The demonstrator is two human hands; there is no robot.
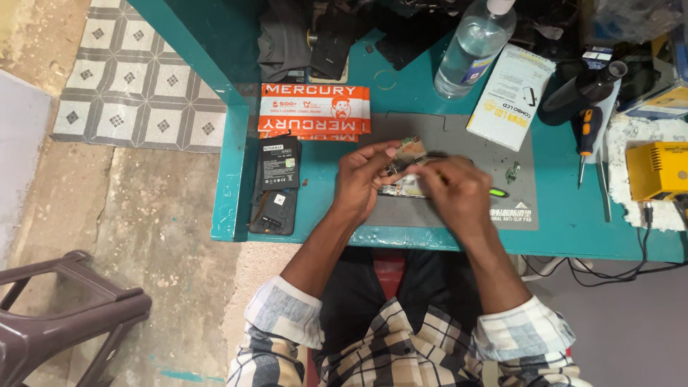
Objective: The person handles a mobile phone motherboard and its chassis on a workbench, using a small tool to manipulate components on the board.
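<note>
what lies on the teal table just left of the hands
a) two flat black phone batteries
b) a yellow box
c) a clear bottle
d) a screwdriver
a: two flat black batteries lie near the table's left edge beside the left hand; the bottle, screwdriver and yellow box sit to the right.

Your hands, left hand (362, 179) and right hand (455, 190), met over the grey mat (459, 136) at mid-frame, and bare mat lay open to you just above them and along its right part, broken only by a small green part (513, 172). To the left, two black batteries (276, 183) and an orange packet (314, 109) blocked the bench. Toward the top and right, a clear bottle (473, 46), a white box (510, 97), a screwdriver (586, 140) and a yellow device (656, 170) crowded the way.
</note>
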